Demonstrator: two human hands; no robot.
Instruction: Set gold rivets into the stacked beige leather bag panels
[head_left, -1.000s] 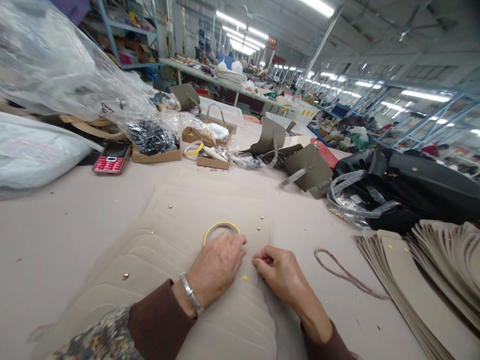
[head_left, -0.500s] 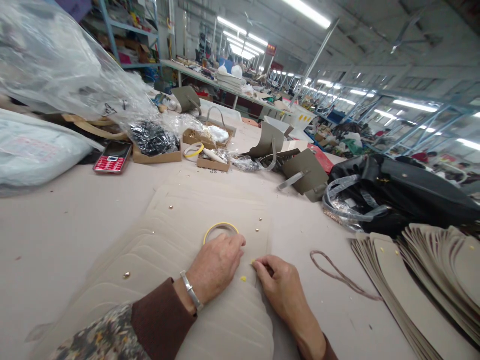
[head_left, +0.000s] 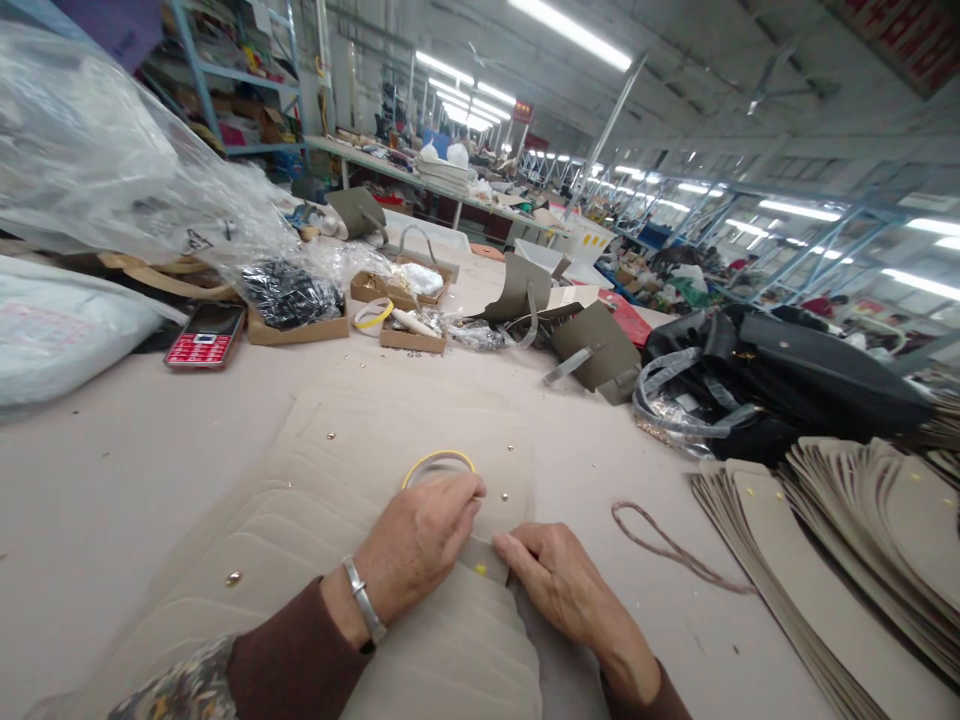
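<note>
A fanned stack of beige leather-like panels (head_left: 360, 560) with small metal studs lies before me. My left hand (head_left: 420, 535) rests over it, fingers closed on a roll of tape (head_left: 439, 460) with a yellow rim, which stands out beyond the knuckles. To the right, my right hand (head_left: 559, 580) pinches the right edge of a panel, thumb on top and the other fingers curled below. A small yellow tape piece (head_left: 481, 569) sticks on a panel between the two hands. The fingertips of the left hand are partly hidden.
A looped brown cord (head_left: 675, 550) lies to the right, beside stacked curved beige pieces (head_left: 780, 540). Behind are a black bag (head_left: 787, 370), olive bag parts (head_left: 596, 350), small cardboard boxes (head_left: 412, 340), a second tape roll (head_left: 373, 314), a red phone (head_left: 206, 335) and plastic wrapping (head_left: 135, 150).
My right hand has moved slightly down and left and now grips the panel edge. The yellow bit at its fingertips is no longer visible. The view has shifted a little.
</note>
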